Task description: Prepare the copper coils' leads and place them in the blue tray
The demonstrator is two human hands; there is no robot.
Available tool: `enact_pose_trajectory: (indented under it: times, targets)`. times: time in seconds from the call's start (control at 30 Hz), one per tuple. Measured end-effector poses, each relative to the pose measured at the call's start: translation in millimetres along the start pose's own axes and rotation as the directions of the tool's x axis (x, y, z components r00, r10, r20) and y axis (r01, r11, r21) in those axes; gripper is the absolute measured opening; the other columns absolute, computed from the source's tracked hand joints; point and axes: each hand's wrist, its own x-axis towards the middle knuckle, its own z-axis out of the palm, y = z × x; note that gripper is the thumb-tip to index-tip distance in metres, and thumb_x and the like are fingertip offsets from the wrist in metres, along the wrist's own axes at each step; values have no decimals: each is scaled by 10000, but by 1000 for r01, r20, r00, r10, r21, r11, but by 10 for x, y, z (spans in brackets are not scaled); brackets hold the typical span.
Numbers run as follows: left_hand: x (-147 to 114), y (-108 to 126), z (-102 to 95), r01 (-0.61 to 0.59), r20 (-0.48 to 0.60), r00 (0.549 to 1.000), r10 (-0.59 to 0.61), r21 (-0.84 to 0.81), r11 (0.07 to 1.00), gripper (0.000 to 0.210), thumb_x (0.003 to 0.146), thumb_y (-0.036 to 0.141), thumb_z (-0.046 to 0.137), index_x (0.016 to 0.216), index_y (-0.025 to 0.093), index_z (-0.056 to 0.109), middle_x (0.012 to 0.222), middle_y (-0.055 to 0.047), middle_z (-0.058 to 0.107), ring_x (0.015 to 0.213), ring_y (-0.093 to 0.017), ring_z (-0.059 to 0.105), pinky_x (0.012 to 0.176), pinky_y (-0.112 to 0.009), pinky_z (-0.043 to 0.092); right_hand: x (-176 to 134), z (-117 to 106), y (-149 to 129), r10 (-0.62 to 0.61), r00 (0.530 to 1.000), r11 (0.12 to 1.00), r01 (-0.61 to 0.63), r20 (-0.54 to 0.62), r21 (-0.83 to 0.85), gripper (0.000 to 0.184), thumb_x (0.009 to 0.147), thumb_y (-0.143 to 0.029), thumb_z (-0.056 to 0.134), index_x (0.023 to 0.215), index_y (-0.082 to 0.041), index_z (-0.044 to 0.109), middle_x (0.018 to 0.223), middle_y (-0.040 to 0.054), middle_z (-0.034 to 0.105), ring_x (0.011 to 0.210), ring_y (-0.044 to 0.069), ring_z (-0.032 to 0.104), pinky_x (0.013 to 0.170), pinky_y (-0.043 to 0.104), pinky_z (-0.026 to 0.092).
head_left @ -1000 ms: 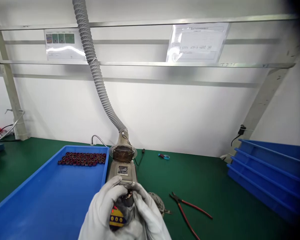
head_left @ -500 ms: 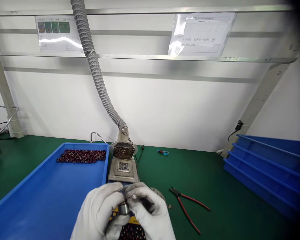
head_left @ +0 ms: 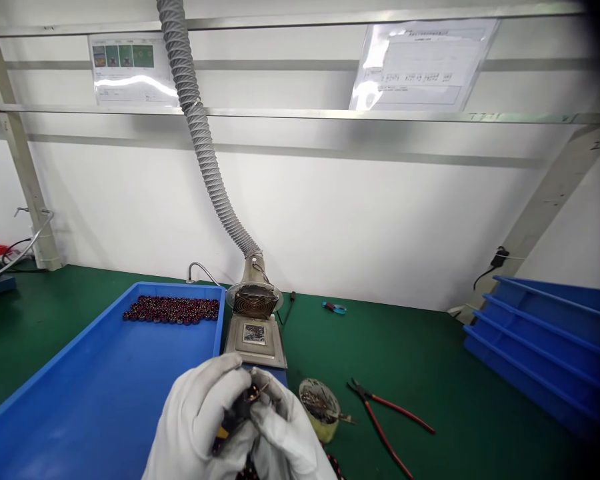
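My left hand (head_left: 197,420), in a white glove, is closed around a small dark round part (head_left: 253,393) with a coppery glint on top. Fingers hide most of this part. My right hand (head_left: 295,427), also gloved, meets it from the other side with thumb and fingertips pinched at the part's edge; what they grip is hidden. Just right of that hand stands a round yellowish tin (head_left: 321,400) with thin metal pieces in and across it. Below my hands, dark red-black beads or small parts (head_left: 249,471) show only partly.
A blue tray (head_left: 130,373) on the left holds many small dark parts (head_left: 173,310). Behind my hands is a metal solder pot (head_left: 255,337) under an extraction hose (head_left: 210,167). Red-handled pliers (head_left: 380,413), a blue-looped tool (head_left: 335,308) and stacked blue trays (head_left: 540,353) lie to the right.
A shiny metal cylinder showed between my hands; now the dark part with coppery glint shows there. My hands have drawn closer together, and more of the tin is visible. The view has turned slightly left.
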Motion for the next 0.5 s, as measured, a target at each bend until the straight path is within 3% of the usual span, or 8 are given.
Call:
enact_pose_trajectory:
  times: [0.13, 0.33, 0.5]
  targets:
    - [-1, 26, 25, 93, 44, 995, -86, -191, 977, 276, 842, 284, 532, 1109, 219, 505, 1104, -74, 614, 988, -174, 604, 825, -249, 528, 9, -54, -66, 55, 997, 997, -58, 51, 59, 357, 568, -300, 829, 852, -147, 676, 770, 64, 653, 784, 210, 617, 806, 349, 462]
    - [8, 27, -7, 278, 157, 961, -229, -535, 798, 259, 818, 312, 602, 1071, 300, 547, 1088, -34, 630, 951, -173, 630, 791, -225, 543, -123, 59, -154, 141, 987, 973, -153, 77, 176, 279, 649, -270, 784, 885, -160, 686, 859, 77, 655, 775, 188, 618, 787, 325, 473]
    - [4, -70, -42, 235, 152, 972, -179, -586, 776, 289, 800, 350, 622, 1084, 307, 594, 1072, -55, 657, 939, -203, 640, 779, -247, 546, -181, 144, -163, 149, 988, 964, -154, 36, 215, 297, 635, -266, 803, 897, -189, 687, 894, 41, 658, 757, 144, 611, 801, 291, 471]
